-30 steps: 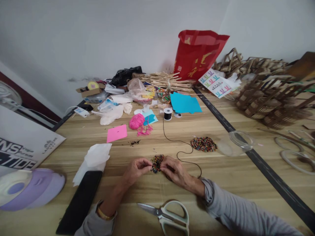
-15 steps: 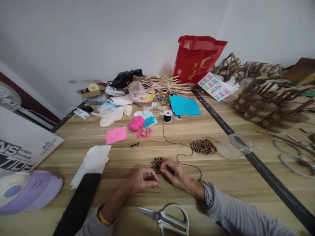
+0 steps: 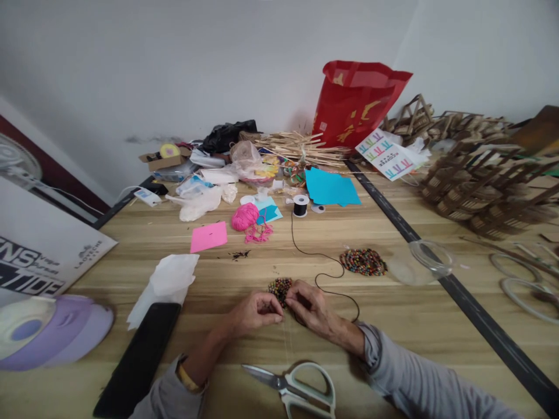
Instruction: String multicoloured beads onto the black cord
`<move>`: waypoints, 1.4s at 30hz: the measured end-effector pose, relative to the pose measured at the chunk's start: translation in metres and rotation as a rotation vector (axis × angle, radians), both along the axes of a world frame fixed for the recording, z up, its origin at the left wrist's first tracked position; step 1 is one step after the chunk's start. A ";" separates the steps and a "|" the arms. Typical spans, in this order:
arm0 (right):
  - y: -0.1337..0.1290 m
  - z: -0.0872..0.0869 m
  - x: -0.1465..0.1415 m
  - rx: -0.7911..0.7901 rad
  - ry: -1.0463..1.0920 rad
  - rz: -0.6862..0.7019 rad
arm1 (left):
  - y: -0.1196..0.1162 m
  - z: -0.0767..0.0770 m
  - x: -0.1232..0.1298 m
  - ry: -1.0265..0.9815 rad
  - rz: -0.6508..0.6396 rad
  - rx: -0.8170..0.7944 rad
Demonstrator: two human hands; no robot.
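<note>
A small bunch of multicoloured beads [image 3: 278, 287] lies on the table just beyond my fingertips. My left hand [image 3: 257, 311] is closed in a pinch at its near side, and a thin pale thread [image 3: 287, 337] trails down from its fingertips. My right hand [image 3: 311, 307] pinches at the right edge of the bead bunch; its fingertips partly hide what they grip. From a spool [image 3: 300, 206], a black cord [image 3: 318, 274] winds down to beside my right hand. Scissors with pale handles [image 3: 305, 384] lie near me, blades pointing left.
A second bead bundle [image 3: 363, 262] lies right, beside a clear plastic lid [image 3: 430, 259]. Pink yarn [image 3: 245, 216], pink paper [image 3: 208, 237] and blue sheets [image 3: 332, 187] are farther back. A black phone [image 3: 140, 361] lies left; small woven baskets [image 3: 463, 195] stand right.
My left hand has risen slightly and come closer to the beads and my right hand. My right hand keeps its pinch. The view has shifted a little.
</note>
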State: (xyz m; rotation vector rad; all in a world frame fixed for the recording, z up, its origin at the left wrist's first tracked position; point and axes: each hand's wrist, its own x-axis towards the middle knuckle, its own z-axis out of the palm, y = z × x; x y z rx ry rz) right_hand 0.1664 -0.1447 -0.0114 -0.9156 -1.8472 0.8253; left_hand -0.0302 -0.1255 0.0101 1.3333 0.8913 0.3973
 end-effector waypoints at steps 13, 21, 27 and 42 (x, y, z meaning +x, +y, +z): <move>-0.001 -0.001 -0.002 -0.078 -0.025 0.017 | 0.003 -0.008 0.002 -0.043 -0.019 0.045; -0.002 -0.001 -0.001 -0.092 -0.033 0.013 | 0.004 -0.007 0.002 -0.070 -0.014 0.058; -0.002 0.001 -0.001 -0.114 -0.038 0.022 | 0.004 -0.017 -0.005 -0.118 0.001 0.056; -0.004 -0.002 -0.001 -0.110 -0.041 0.001 | 0.007 -0.014 -0.007 -0.227 0.128 -0.067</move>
